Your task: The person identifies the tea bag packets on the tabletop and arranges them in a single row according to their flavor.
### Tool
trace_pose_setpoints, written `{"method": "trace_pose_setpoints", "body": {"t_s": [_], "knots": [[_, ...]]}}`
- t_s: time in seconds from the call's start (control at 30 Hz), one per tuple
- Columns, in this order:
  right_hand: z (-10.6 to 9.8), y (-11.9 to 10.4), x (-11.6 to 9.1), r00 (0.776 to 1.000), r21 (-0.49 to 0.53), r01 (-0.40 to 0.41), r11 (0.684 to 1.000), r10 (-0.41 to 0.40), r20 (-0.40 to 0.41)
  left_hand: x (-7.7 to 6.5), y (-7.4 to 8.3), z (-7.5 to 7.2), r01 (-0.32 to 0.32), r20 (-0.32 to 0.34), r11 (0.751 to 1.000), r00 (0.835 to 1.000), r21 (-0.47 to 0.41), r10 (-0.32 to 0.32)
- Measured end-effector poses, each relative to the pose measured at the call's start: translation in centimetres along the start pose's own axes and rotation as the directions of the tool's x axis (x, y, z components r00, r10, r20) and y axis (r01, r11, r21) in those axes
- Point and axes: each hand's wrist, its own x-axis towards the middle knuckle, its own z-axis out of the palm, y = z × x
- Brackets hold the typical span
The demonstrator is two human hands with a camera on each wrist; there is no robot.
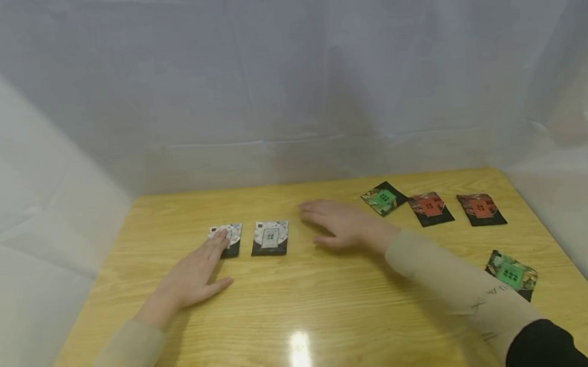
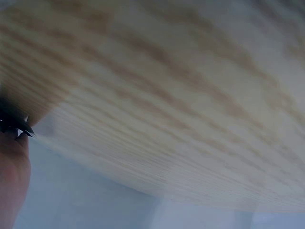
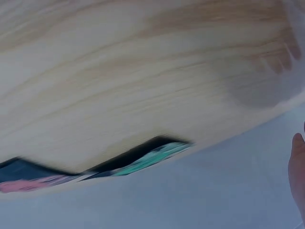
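- Nearest the person, a green-labelled black foil sachet [image 1: 511, 274] lies alone on the light wooden tabletop [image 1: 303, 313], close to its right edge and partly behind the beige sleeve [image 1: 460, 285] of the right arm.
- The left hand [image 1: 193, 273] lies flat on the wood, palm down, fingers straight and together, gripping nothing. Its fingertips [image 1: 221, 238] rest on the lower corner of a white-patterned sachet with a black base [image 1: 228, 237].
- In the left wrist view only blurred wood grain and a dark corner [image 2: 16, 125] beside a finger show; what that corner belongs to cannot be told.
- Just beside the first sachet, to its right and not touching it, lies a second white-patterned sachet with a grey label [image 1: 270, 237].
- The right hand [image 1: 340, 223] is spread flat and palm down over bare wood, fingers extended toward the left, holding nothing. It lies between the white pair and the coloured packets; whether it touches the table cannot be told.
- Farther back on the right lie a second green-labelled sachet [image 1: 384, 198], tilted, then two red-labelled black sachets [image 1: 430, 208] [image 1: 480, 208], side by side and apart.
- A translucent white sheet [image 1: 287, 81] walls the table at the back and on both sides.
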Motion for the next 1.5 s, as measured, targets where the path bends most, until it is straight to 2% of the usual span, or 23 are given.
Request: {"method": "trace_pose_setpoints", "body": {"t_s": [0.27,0.5,0.9,1.27,1.5], "knots": [[-0.7,2.5,-3.4,0.997,-0.003,-0.054,0.999,0.054,-0.053,-0.1,-0.1,0.2,-0.014,-0.023,1.0,1.0,0.001,0.014],[-1.4,4.8,-5.9,0.993,-0.023,-0.087,0.996,0.084,-0.087,-0.2,-0.3,0.4,-0.002,-0.009,1.0,1.0,-0.004,0.002],[-1.9,8.3,-9.3,0.979,-0.055,-0.194,0.98,0.189,-0.078,-0.2,-0.2,0.4,-0.013,-0.013,1.0,1.0,0.001,0.013],[-1.1,9.7,-11.7,0.975,-0.098,-0.216,0.971,0.209,-0.082,-0.3,-0.3,0.4,-0.009,-0.014,1.0,1.0,0.0,0.009],[-0.7,9.7,-12.6,0.966,-0.106,-0.254,0.961,0.248,-0.068,-0.3,-0.3,0.3,-0.019,-0.028,1.0,0.999,-0.001,0.019]]}}
